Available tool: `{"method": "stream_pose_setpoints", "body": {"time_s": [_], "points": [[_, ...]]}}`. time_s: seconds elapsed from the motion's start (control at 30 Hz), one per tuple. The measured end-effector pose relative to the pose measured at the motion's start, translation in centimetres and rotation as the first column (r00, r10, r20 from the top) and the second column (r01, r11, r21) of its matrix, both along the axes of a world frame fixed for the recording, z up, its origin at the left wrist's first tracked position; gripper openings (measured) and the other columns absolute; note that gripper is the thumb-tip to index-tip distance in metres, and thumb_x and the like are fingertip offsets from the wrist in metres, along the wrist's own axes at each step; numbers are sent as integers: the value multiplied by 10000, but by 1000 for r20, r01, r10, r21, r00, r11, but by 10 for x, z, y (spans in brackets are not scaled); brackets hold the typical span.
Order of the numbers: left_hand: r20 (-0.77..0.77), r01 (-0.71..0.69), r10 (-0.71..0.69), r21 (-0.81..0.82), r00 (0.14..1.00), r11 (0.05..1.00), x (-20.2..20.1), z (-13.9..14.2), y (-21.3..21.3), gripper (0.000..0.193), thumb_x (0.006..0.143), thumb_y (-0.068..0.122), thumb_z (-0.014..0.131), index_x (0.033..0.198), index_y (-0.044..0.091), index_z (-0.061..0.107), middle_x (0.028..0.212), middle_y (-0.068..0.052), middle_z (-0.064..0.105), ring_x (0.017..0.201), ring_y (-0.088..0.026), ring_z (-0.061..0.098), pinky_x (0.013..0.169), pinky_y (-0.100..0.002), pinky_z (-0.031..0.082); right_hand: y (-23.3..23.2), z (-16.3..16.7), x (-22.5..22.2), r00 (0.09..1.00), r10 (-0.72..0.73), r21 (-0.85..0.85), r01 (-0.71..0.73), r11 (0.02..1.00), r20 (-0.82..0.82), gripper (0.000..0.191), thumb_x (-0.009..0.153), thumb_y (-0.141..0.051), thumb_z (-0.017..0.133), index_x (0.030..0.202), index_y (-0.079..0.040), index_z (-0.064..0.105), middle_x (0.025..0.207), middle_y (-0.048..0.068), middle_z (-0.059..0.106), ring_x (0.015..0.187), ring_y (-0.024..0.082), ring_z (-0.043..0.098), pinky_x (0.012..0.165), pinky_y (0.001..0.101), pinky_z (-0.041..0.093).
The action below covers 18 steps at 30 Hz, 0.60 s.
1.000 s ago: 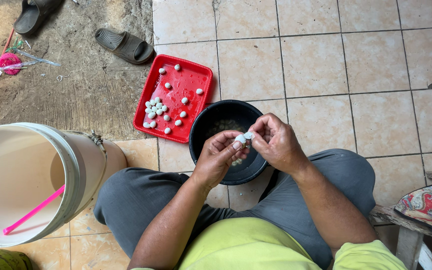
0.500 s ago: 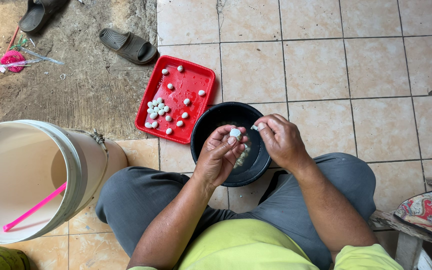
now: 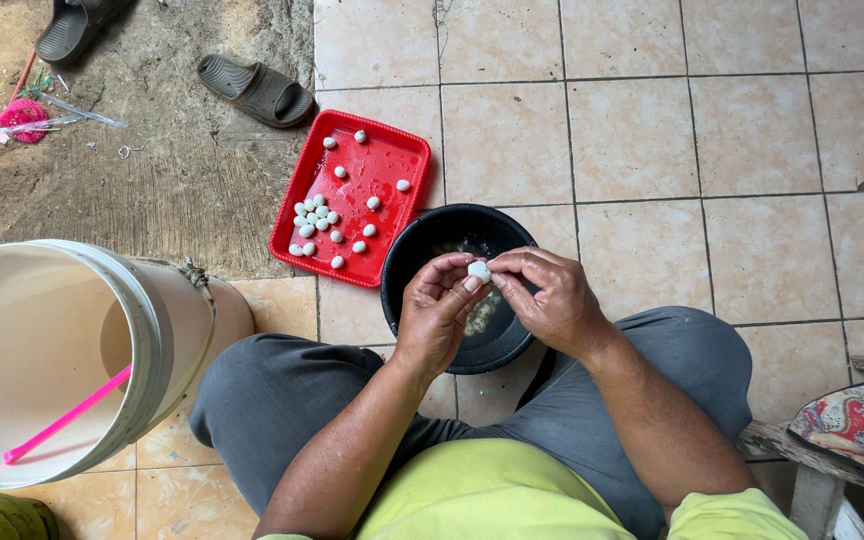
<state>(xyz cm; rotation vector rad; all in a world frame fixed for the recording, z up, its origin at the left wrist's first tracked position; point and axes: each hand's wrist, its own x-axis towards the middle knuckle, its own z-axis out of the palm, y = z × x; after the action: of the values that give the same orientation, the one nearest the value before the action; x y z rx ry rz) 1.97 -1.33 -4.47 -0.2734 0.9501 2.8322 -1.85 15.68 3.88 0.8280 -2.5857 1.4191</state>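
small white peeled piece point(image 3: 478, 270) is pinched between fingertips of left hand point(image 3: 439, 312) and right hand point(image 3: 552, 298), held at frame centre over black bowl point(image 3: 460, 285) so scraps can drop in | red tray point(image 3: 350, 197) of white pieces is kept just upper left | white bucket point(image 3: 57, 355) with pink stick point(image 3: 67, 415) lies at lower left

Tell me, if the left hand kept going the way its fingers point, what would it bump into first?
The left hand points toward the right hand, so it would probably meet the small white piece pinched between both, then the right hand's fingers. The black bowl lies underneath.
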Motion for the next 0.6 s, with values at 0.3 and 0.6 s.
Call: {"method": "stream_pose_setpoints", "body": {"time_s": [0.3,0.6], "points": [[-138,-52,11,-295,990,954,7,-1,4,259,909,-55,762,1141,-2,662,1154,-84,698,1042,-132,668,945,-289,573,0,-6,6,997,-68,25,69,997,-39,182,900,10,718,1080,-7,695,970,126,756,856,227,776,719,314,616],[-110,-38,27,-99,994,994,7,1,7,221,948,-46,713,1147,10,634,1183,-121,695,1090,-187,687,990,-351,586,3,-6,5,996,-72,11,71,997,45,227,905,9,710,1129,10,673,976,129,762,882,208,785,736,297,638]]}}
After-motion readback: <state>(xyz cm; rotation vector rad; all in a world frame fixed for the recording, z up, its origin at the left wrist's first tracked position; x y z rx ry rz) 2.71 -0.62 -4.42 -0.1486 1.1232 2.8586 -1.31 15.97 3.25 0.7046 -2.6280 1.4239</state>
